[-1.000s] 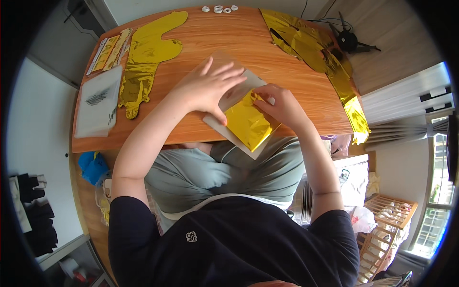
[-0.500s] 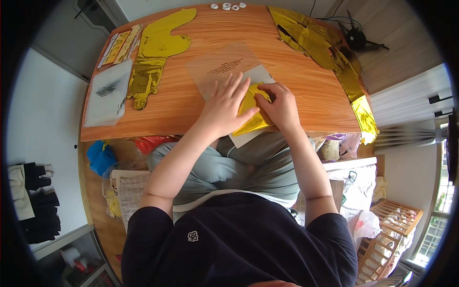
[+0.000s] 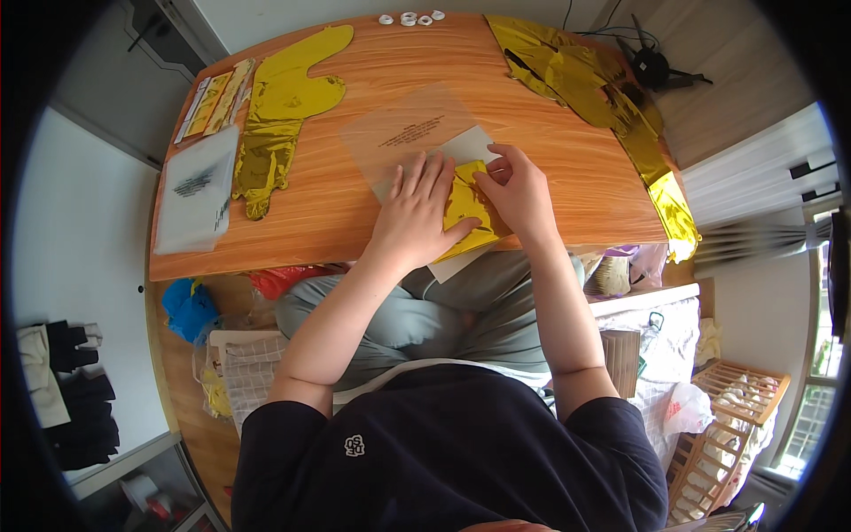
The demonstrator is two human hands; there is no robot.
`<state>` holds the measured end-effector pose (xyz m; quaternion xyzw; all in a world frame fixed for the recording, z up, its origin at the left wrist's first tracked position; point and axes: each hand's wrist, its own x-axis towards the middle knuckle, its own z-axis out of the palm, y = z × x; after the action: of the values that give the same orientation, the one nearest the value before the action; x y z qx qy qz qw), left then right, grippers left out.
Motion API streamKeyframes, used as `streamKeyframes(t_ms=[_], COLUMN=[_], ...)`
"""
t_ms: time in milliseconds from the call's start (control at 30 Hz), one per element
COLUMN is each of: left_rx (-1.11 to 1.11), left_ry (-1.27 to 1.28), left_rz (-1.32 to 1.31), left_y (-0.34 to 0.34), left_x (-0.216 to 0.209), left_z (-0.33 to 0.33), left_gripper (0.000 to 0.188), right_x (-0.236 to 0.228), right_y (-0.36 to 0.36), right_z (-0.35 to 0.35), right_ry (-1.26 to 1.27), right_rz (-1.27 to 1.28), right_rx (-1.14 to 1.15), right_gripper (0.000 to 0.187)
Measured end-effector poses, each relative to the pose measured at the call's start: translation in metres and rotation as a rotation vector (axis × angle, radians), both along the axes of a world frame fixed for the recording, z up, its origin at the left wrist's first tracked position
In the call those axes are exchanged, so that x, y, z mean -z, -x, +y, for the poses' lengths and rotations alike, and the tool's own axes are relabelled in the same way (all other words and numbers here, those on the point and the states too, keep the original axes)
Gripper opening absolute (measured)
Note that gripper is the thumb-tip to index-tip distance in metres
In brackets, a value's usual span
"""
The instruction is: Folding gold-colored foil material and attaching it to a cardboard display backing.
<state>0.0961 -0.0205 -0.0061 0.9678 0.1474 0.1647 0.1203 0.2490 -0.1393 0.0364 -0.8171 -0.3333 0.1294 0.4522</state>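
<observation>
Currently laying an open left hand partly over a folded, shiny gold foil rectangle just above frame centre; curling the right hand at its upper-right edge, not showing whether gripping.

At right, a bright window, grey curtain, white wall and slatted rack; brown floor lies left, below the wooden surface.

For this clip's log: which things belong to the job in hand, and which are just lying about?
Job in hand:
left hand, flat on the folded gold foil
right hand, at the foil's edge
pale card beneath
clear printed sheet

Lying about, seemingly:
white rolls
black device
white plastic bag
blue item
</observation>
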Motion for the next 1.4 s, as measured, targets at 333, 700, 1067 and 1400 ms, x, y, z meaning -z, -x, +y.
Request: streamKeyframes(t_ms=[333,700,1067,1400], left_rx=[0.000,0.000,-0.009,-0.013], left_ry=[-0.010,0.013,-0.001,-0.008], left_rz=[-0.041,-0.034,-0.028,-0.024], left_y=[-0.001,0.000,-0.001,-0.001], left_x=[0.003,0.001,0.001,0.000], left_z=[0.002,0.001,0.000,0.000], left_gripper=[0.096,0.092,0.093,0.093], right_x=[-0.004,-0.008,0.004,0.015], right_y=[-0.010,-0.030,-0.026,-0.029], right_z=[0.018,0.033,0.031,0.029], right_ry=[0.188,0.324,0.128,0.065], right_rz=[-0.035,0.011,0.122,0.114], right_rx=[0.055,0.027,0.091,0.087], right_gripper=[0.053,0.055,0.056,0.057])
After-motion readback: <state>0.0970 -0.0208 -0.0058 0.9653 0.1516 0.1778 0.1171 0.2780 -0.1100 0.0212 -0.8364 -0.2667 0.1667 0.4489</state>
